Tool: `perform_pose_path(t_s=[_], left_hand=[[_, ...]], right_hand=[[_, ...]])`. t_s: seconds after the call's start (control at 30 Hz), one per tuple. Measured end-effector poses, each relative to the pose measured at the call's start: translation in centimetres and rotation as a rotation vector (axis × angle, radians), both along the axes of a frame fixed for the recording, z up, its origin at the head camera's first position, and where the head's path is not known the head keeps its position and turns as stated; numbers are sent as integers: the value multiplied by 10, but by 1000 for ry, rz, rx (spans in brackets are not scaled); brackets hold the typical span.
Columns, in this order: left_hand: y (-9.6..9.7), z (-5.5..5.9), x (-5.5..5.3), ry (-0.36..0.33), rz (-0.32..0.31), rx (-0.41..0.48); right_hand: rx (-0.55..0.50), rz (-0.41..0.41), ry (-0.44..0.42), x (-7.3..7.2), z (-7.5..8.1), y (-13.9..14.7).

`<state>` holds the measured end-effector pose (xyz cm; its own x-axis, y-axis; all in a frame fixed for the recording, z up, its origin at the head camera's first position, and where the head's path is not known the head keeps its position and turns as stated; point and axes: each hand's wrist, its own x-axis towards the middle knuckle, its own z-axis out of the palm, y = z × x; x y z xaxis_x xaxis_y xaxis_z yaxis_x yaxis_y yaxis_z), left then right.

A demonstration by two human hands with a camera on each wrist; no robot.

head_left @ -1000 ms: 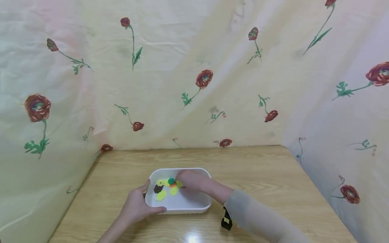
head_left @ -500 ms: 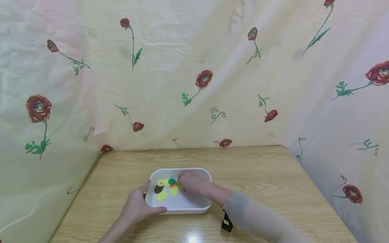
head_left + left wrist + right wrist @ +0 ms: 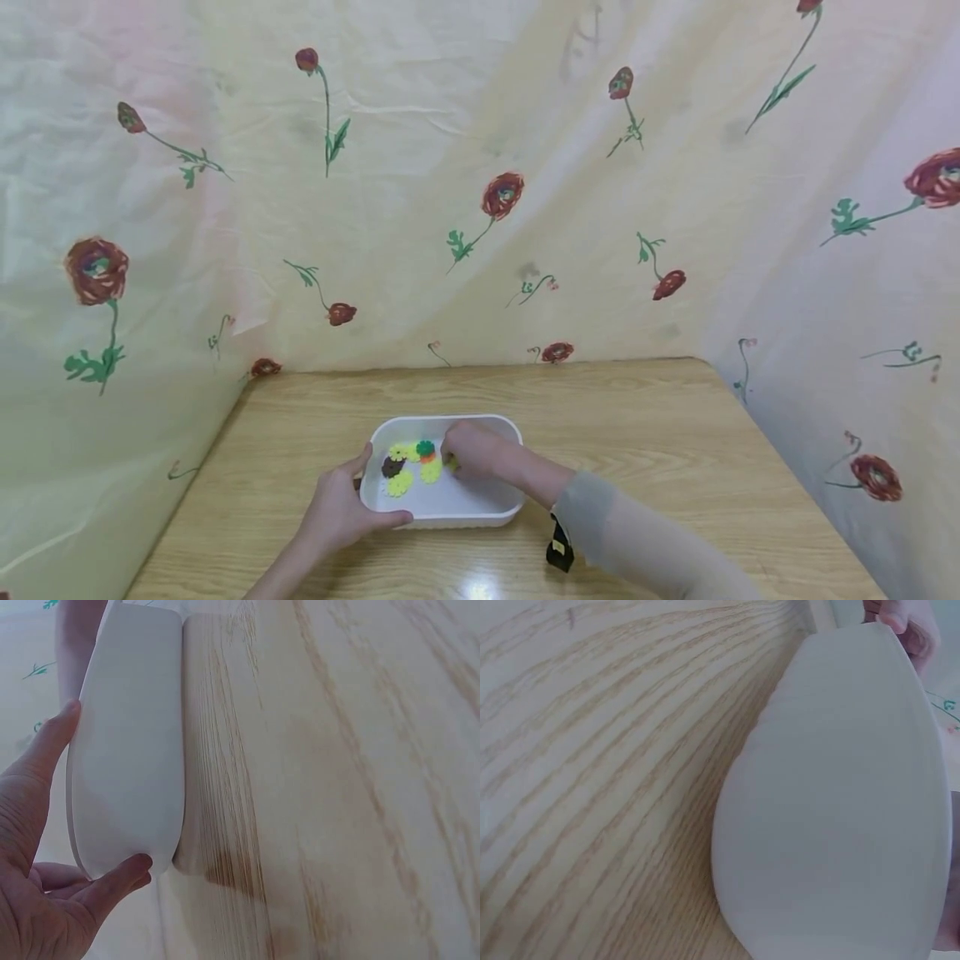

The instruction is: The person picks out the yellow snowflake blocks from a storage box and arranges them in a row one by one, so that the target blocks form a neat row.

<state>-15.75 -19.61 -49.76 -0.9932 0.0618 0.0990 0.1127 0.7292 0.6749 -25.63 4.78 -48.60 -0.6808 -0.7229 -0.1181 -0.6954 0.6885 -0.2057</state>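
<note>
The left hand [image 3: 341,505] should steady the white oblong plastic box [image 3: 468,502] it grips; the right hand [image 3: 472,448] pinches a half-hidden yellow plastic piece [image 3: 453,463]

Pale, red-flowered cloth [image 3: 420,217] hangs along 3 sides of the wood-grained table [image 3: 637,425].

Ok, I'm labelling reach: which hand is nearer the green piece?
Right. The right hand is inside the tray, just right of the green piece; the left hand holds the tray's left end, farther off.
</note>
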Motion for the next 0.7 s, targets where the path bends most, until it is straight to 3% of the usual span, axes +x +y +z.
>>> perform_pose_path(t_s=[0.3, 0.7], left_hand=[[0, 0, 1, -17, 10, 14], [-2, -1, 0, -1, -5, 1]], right_hand=[[-13, -36, -74, -1, 3, 1], [-23, -12, -27, 3, 4, 1]])
